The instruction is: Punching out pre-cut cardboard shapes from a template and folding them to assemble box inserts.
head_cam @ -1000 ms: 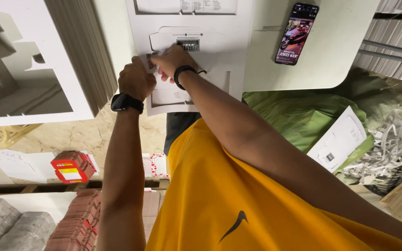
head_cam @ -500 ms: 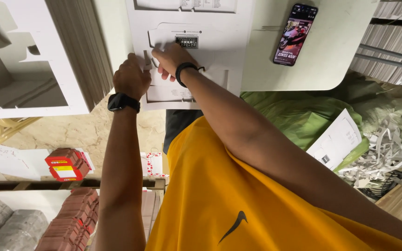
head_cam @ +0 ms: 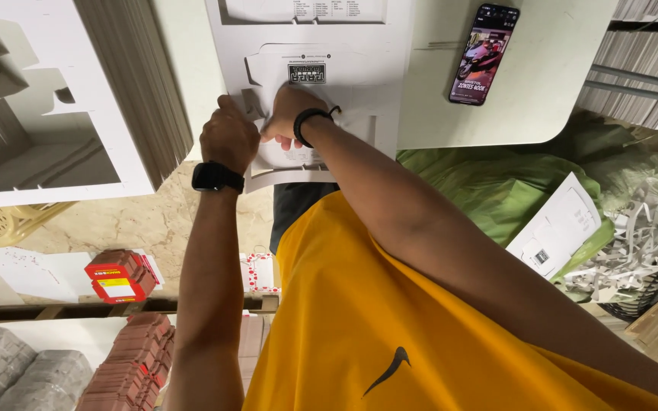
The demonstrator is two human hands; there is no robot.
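Observation:
A white die-cut cardboard sheet (head_cam: 359,84) with a small black printed patch lies on a pale table (head_cam: 557,91) in front of me. My left hand (head_cam: 228,141), with a black watch on its wrist, is closed on a cut edge at the sheet's left side. Right beside it, my right hand (head_cam: 289,114), wearing a black wristband, rests on the sheet with its fingers curled onto the same cut part. The two hands almost touch. My fingertips are hidden under the hands.
A phone (head_cam: 484,53) with a lit screen lies on the table to the right. A tall stack of white die-cut sheets (head_cam: 55,152) stands at the left. Red boxes (head_cam: 119,275) sit on the floor. A green sack (head_cam: 496,183) and paper trimmings (head_cam: 634,236) lie at the right.
Both hands stay on the sheet's cut edge and have shifted slightly toward my body. The phone and the stack have not moved.

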